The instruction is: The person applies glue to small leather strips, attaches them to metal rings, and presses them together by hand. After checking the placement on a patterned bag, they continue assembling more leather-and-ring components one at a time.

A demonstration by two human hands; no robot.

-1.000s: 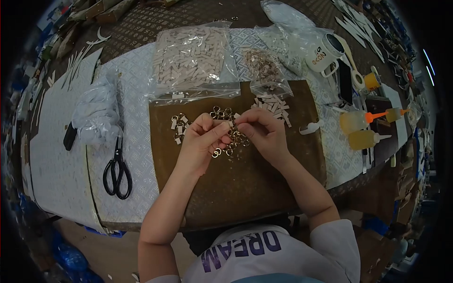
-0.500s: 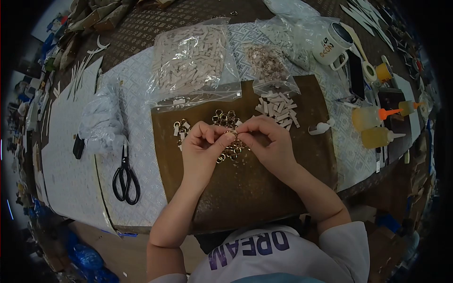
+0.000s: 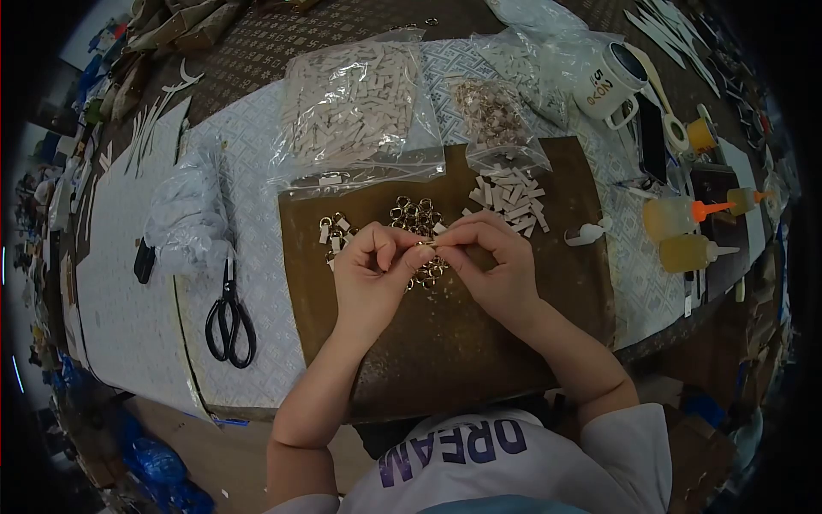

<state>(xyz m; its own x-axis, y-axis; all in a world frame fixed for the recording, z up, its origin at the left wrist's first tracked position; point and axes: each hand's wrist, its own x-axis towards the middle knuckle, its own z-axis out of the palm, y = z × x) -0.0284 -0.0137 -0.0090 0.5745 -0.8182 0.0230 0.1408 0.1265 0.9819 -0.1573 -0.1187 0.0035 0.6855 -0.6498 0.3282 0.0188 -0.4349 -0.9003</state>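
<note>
My left hand (image 3: 374,272) and my right hand (image 3: 491,261) meet over the brown mat (image 3: 445,360), fingertips pinched together on a small metal ring, mostly hidden by the fingers. Under and behind the fingertips lies a pile of brass-coloured rings (image 3: 413,212). To the right of that pile are loose pale strips (image 3: 512,195). Left of my left hand, several rings with pale tabs on them (image 3: 336,231) form a small group.
Behind the mat lie a clear bag of pale strips (image 3: 351,107) and a bag of small metal parts (image 3: 495,116). A white mug (image 3: 606,84), a phone (image 3: 651,141) and glue bottles (image 3: 670,218) stand right. Black-handled scissors (image 3: 229,330) lie left beside a crumpled plastic bag (image 3: 184,214).
The view has shifted slightly. Both hands remain pinched together over the ring pile, with only small finger movement.
</note>
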